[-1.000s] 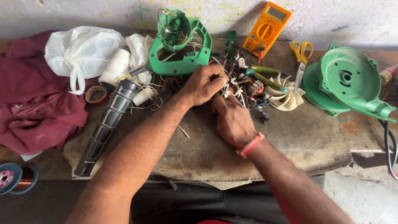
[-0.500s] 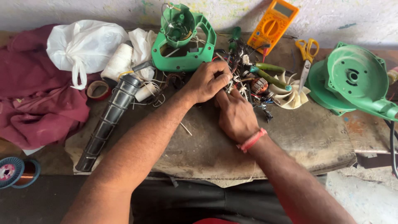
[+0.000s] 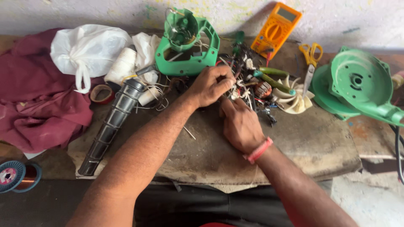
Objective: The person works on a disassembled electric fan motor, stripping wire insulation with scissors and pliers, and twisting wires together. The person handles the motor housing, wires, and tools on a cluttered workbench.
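On workbench: left hand (image 3: 210,86), right hand (image 3: 240,125) fingers pinching wires (image 3: 240,93).

Bare mat (image 3: 294,143) lay open right of the right hand (image 3: 242,126) and below both hands. Black ribbed nozzle (image 3: 111,122) blocked the left hand's (image 3: 210,86) left flank. Green housing (image 3: 187,46), wire tangle (image 3: 248,84), white fan (image 3: 294,96) crowded beyond.

Both arms bare to upper forearm, no sleeves, no gloves. Left hand (image 3: 210,86) unadorned. Right hand (image 3: 240,125): pink-red band (image 3: 258,150) on wrist. Dark trousers near edge.
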